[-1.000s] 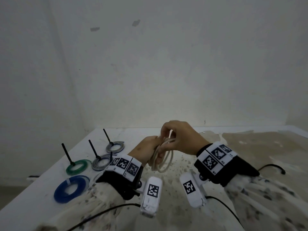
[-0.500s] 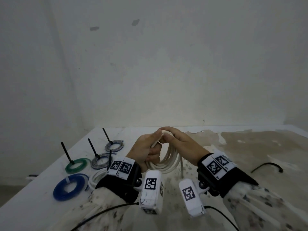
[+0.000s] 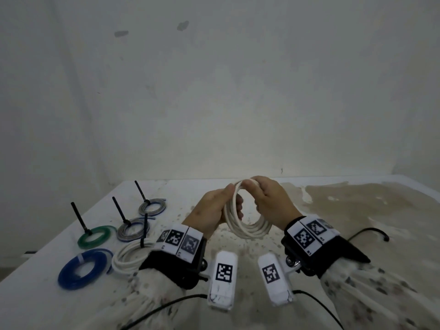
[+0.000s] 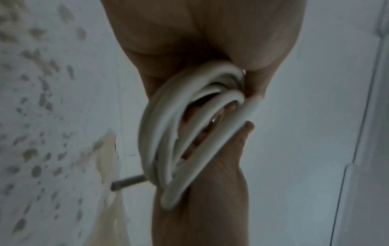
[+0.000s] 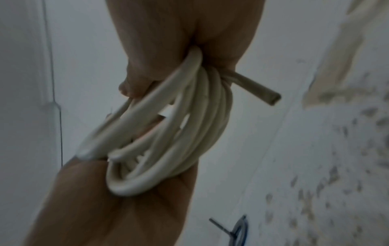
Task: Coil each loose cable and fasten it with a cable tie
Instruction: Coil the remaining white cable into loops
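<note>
Head view: the left hand and right hand both grasp a white cable coil above the stained white worktop; the ring stands near upright, the grips meeting at 12 o'clock. Five tied coils lie around 9 o'clock, the nearest a white coil, before a bare white wall.

Left wrist view: a grey cable end sticks out toward 9 o'clock.

Right wrist view: its fingers curl round the strands; a cut end points toward 4 o'clock.
</note>
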